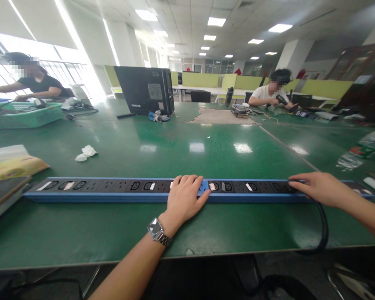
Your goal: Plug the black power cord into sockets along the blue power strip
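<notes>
A long power strip (100, 197) with a blue case and a black face of sockets lies across the green table in front of me. My left hand (184, 198) grips it near the middle, fingers over the far edge and thumb at the near side, beside a blue socket (203, 186). Toward the strip's right end, my right hand (317, 188) is closed around a black plug, mostly hidden by the fingers, at the socket face. Whether the plug sits in a socket I cannot tell. Its thick black cable (324, 227) loops down past the table's front edge.
A black computer tower (143, 91) stands at the back, with gloves (158, 116) beside it. Left are a green basket (34, 116), crumpled tissue (86, 153) and a yellow packet (21, 166). A plastic bottle (362, 148) lies right. Two people sit across the table.
</notes>
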A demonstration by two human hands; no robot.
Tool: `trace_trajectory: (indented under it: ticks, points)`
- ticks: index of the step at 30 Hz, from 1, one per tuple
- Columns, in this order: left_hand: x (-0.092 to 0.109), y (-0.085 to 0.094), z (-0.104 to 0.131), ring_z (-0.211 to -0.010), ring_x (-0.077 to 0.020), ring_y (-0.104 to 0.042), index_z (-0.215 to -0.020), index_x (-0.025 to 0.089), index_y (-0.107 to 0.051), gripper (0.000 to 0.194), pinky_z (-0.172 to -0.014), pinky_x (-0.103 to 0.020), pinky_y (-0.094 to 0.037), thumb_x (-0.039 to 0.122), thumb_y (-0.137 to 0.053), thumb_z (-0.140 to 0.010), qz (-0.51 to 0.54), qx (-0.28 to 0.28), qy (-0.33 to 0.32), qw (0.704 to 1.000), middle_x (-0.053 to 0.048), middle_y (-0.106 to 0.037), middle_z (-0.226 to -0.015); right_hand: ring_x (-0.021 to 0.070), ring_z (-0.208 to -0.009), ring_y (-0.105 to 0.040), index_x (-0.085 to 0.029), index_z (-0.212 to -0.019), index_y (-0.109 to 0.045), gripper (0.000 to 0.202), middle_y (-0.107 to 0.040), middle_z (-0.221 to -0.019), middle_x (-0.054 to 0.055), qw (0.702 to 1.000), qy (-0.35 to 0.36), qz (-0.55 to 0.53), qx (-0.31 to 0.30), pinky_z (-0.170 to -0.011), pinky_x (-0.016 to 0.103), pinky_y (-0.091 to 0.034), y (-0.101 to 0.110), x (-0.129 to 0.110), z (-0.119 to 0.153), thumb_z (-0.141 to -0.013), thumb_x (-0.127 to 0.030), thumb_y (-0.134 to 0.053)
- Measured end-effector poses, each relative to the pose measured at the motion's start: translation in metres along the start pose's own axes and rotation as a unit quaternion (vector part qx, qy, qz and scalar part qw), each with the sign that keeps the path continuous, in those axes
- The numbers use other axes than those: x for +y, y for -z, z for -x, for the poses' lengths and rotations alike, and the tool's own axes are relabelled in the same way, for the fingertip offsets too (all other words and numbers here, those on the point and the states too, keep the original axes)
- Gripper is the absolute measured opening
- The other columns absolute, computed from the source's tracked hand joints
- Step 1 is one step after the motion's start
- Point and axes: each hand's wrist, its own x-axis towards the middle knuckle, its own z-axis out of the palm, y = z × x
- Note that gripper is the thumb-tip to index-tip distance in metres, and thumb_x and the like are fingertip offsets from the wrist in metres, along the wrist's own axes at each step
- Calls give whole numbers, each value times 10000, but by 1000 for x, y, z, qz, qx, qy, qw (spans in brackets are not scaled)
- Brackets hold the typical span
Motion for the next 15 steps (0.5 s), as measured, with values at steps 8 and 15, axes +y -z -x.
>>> trace_trajectory:
  ticks: [8,15]
  points:
    - [37,6,-2,-1301,-288,-489,-1460,203,-368,798,-1115,-500,-321,450,-723,-789,142,16,-94,985,-104,-514,-1456,151,-501,-579,-242,-1185,-690,443,-642,-562,-30,975,112,-181,-60,-488,255,-381,29,-148,46,-821,-488,-634]
    - [-7,26,20,-1098,-225,-624,-1181,225,-607,291,-975,-386,-467,338,-624,-914,189,218,-34,957,-85,-685,-1172,125,-512,-576,-187,-1105,-682,436,-640,-635,-10,913,66,-403,1,-516,232,-469,-3,-183,83,-845,-528,-597]
